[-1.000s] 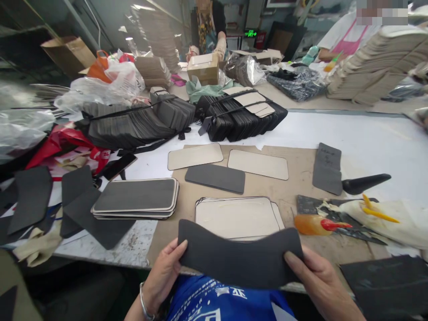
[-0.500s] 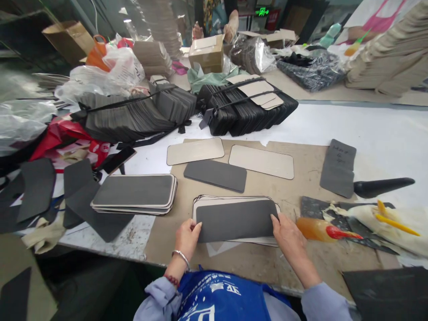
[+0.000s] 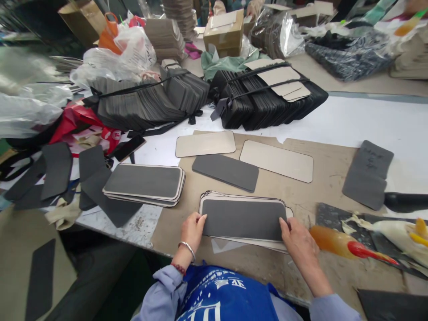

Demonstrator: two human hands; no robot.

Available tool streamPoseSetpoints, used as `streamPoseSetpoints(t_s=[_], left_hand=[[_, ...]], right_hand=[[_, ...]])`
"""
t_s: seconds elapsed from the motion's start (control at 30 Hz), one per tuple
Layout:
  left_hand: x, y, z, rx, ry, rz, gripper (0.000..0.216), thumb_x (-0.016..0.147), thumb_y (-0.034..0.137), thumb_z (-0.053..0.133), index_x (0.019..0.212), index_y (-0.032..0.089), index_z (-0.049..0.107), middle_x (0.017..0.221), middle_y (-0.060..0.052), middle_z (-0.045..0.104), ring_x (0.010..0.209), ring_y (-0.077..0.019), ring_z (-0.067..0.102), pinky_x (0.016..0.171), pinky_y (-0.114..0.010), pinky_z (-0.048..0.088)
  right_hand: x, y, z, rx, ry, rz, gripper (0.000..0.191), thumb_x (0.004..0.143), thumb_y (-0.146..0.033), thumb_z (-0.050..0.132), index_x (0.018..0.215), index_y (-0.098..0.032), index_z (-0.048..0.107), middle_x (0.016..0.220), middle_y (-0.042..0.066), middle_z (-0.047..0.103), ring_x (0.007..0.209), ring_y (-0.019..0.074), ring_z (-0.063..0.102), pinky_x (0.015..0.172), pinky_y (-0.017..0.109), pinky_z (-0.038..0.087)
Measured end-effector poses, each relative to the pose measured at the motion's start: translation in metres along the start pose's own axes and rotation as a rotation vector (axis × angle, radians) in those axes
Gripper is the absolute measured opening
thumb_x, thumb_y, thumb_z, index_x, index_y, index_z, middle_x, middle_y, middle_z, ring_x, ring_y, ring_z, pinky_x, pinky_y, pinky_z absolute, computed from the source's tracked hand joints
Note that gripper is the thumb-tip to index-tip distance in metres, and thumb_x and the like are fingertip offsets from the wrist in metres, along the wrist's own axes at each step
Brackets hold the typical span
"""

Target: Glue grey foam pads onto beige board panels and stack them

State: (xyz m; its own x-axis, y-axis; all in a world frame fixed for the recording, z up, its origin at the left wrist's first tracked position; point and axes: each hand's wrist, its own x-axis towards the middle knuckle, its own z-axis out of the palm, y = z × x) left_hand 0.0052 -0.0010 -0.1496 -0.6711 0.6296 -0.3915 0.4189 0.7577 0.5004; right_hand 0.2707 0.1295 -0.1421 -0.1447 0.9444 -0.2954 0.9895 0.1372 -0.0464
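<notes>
In the head view a dark grey rectangular panel [image 3: 243,220] lies over a stack of beige round-cornered boards [image 3: 245,196] with dark edges, right in front of me. My left hand [image 3: 193,232] pinches its left end between thumb and fingers. At the opposite end my right hand [image 3: 300,238] holds the panel, the thumb on top and the other fingers partly hidden. A narrow beige margin shows along the panel's top and right edges. Left of this pile stands another stack [image 3: 143,183], its top beige board carrying a grey panel.
Beyond the stack lie a loose grey panel [image 3: 225,171] and two beige boards [image 3: 205,144]. Strapped bundles of black panels [image 3: 267,96] stand farther back. To the right are an amber bottle with a red nozzle [image 3: 334,241] and a black-handled tool [image 3: 406,202].
The grey panel has shifted slightly away from me and now sits more squarely over the top beige board. Both hands keep their hold on its ends. The camera view has tilted down.
</notes>
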Motion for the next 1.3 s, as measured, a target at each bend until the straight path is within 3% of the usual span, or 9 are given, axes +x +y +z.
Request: streamPoseSetpoints(t_s=[0.4, 1.03, 1.17, 1.3], left_hand=[[0.004, -0.002, 0.006, 0.095, 0.036, -0.004, 0.023, 0.083, 0.03, 0.05, 0.062, 0.02, 0.048, 0.06, 0.001, 0.056, 0.059, -0.0138, 0.051, 0.057, -0.024, 0.031], [0.005, -0.002, 0.002, 0.089, 0.05, 0.051, 0.027, 0.078, 0.034, 0.049, 0.055, 0.022, 0.044, 0.052, 0.002, 0.052, 0.053, -0.016, 0.05, 0.055, -0.025, 0.033], [0.005, -0.003, 0.002, 0.08, 0.058, 0.061, 0.027, 0.078, 0.034, 0.049, 0.054, 0.023, 0.042, 0.053, 0.002, 0.052, 0.053, -0.0158, 0.049, 0.055, -0.025, 0.033], [0.004, -0.005, 0.002, 0.074, 0.045, 0.062, 0.027, 0.078, 0.036, 0.049, 0.056, 0.023, 0.041, 0.055, 0.001, 0.051, 0.055, -0.0167, 0.049, 0.058, -0.027, 0.034]], right_hand=[[0.004, 0.003, 0.011, -0.009, 0.046, -0.056, 0.033, 0.087, -0.042, 0.032, 0.067, -0.021, 0.047, 0.072, 0.005, 0.055, 0.064, 0.0178, 0.051, 0.052, 0.029, 0.032], [0.006, 0.002, 0.013, 0.236, 0.061, 0.097, 0.03, 0.083, -0.045, 0.042, 0.064, -0.022, 0.048, 0.064, 0.003, 0.054, 0.063, 0.0181, 0.051, 0.057, 0.029, 0.034], [0.002, 0.007, 0.009, 0.241, 0.067, 0.166, 0.032, 0.084, -0.049, 0.039, 0.073, -0.021, 0.052, 0.063, 0.003, 0.054, 0.058, 0.0175, 0.05, 0.054, 0.028, 0.032], [-0.004, 0.015, 0.008, 0.237, 0.084, 0.152, 0.026, 0.087, -0.036, 0.035, 0.082, -0.018, 0.053, 0.072, 0.004, 0.058, 0.064, 0.0163, 0.053, 0.059, 0.026, 0.033]])
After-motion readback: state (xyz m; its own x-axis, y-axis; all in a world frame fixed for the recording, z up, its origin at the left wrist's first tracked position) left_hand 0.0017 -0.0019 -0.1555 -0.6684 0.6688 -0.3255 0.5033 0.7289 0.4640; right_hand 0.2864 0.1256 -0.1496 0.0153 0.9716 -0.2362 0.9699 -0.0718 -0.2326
